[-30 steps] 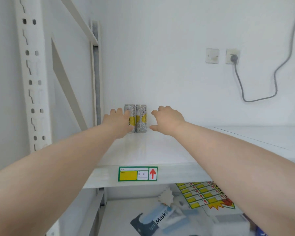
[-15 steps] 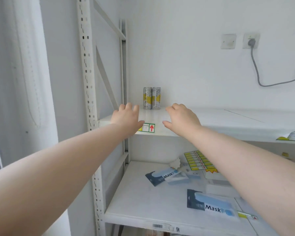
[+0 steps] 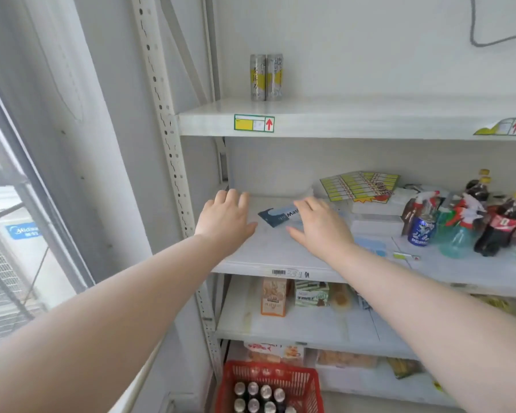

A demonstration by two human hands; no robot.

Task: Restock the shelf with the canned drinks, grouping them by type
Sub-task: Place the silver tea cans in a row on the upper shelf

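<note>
Two silver-and-yellow cans [image 3: 266, 77] stand side by side, touching, at the back left of the top white shelf [image 3: 355, 122]. My left hand [image 3: 224, 217] and my right hand [image 3: 320, 225] are both stretched out in front of the shelf below, fingers relaxed, holding nothing. A red basket [image 3: 304, 386] on the floor at the bottom holds several dark cans [image 3: 258, 396], seen from above.
A blue mask packet [image 3: 276, 216] and yellow label sheets [image 3: 359, 184] lie on the middle shelf; bottles and a spray bottle [image 3: 456, 231] crowd its right side. Snack boxes [image 3: 273, 296] sit on the lower shelf. A perforated upright post [image 3: 167, 138] and a window are at left.
Both hands have pulled back and down from the two cans on the top shelf. The view has tilted down, bringing the lower shelves and the red basket into sight.
</note>
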